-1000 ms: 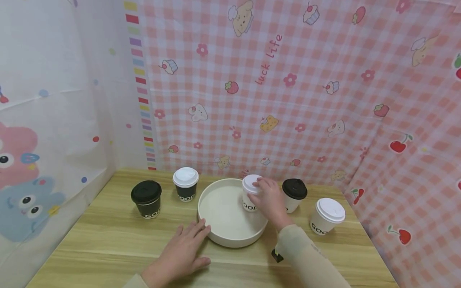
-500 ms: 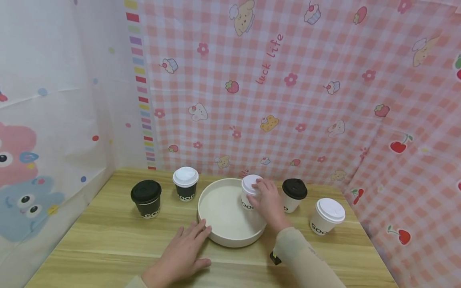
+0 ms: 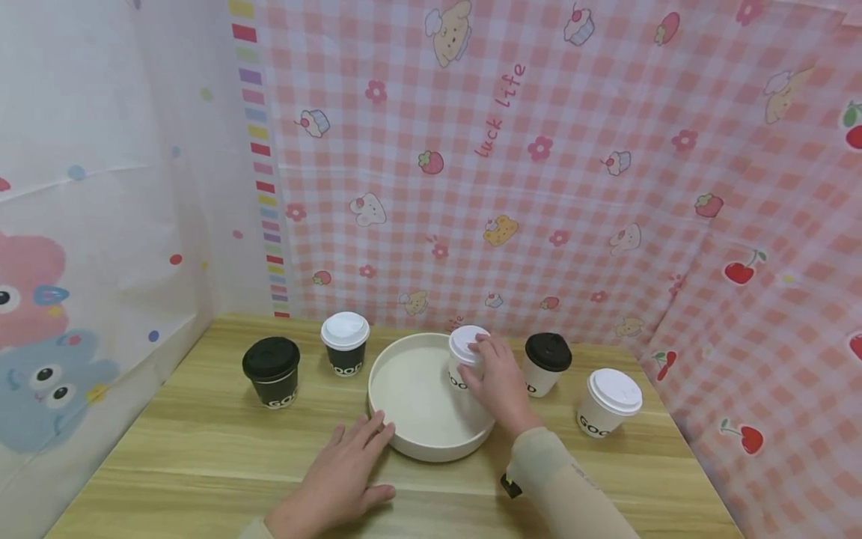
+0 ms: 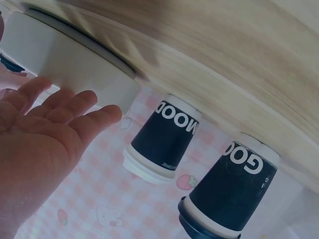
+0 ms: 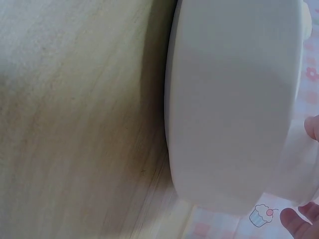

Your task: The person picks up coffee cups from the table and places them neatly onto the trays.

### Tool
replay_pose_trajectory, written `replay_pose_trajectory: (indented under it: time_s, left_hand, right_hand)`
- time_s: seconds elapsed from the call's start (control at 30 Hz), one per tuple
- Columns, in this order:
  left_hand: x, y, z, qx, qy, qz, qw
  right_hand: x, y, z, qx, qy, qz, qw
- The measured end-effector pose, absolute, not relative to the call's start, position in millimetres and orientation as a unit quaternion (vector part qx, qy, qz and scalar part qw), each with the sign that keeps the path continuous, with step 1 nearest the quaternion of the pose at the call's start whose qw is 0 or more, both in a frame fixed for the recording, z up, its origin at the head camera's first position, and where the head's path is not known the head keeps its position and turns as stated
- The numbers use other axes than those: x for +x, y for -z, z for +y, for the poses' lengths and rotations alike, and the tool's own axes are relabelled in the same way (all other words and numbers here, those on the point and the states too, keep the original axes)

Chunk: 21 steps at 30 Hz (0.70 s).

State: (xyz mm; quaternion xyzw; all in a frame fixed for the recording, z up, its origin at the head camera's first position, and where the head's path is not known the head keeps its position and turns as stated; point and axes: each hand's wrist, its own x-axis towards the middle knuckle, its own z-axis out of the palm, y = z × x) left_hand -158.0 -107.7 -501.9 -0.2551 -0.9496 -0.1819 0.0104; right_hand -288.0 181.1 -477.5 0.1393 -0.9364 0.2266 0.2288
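Observation:
My right hand (image 3: 497, 382) grips a white paper cup with a white lid (image 3: 466, 348), fingers on the lid's right side and thumb against the cup wall. That cup stands upright inside the back right of a round cream dish (image 3: 417, 408). Beyond the dish wall (image 5: 234, 99) in the right wrist view, a part of the cup (image 5: 296, 169) shows between my fingertips. My left hand (image 3: 340, 471) lies with fingers extended, their tips at the dish's front left rim. The left wrist view shows these fingers (image 4: 94, 122) along the dish's outer wall.
Left of the dish stand a black cup with a black lid (image 3: 274, 374) and a black cup with a white lid (image 3: 346, 344). To the right are a white cup with a black lid (image 3: 547, 363) and another white-lidded cup (image 3: 608, 404). A checked cloth (image 3: 404, 187) hangs behind.
My right hand and the cup have shifted very slightly left over the dish. The left hand keeps its place at the rim, and the other cups stay where they were.

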Motion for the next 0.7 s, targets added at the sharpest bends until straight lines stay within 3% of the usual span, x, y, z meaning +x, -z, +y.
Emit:
replay_pose_trajectory:
  time_s: [0.7]
  left_hand:
    - [-158.8,506.2,-107.3,-0.255,0.182,-0.949,0.018]
  right_hand:
    - [-281.3,469.1,181.1,0.133,-0.253,-0.931,0.228]
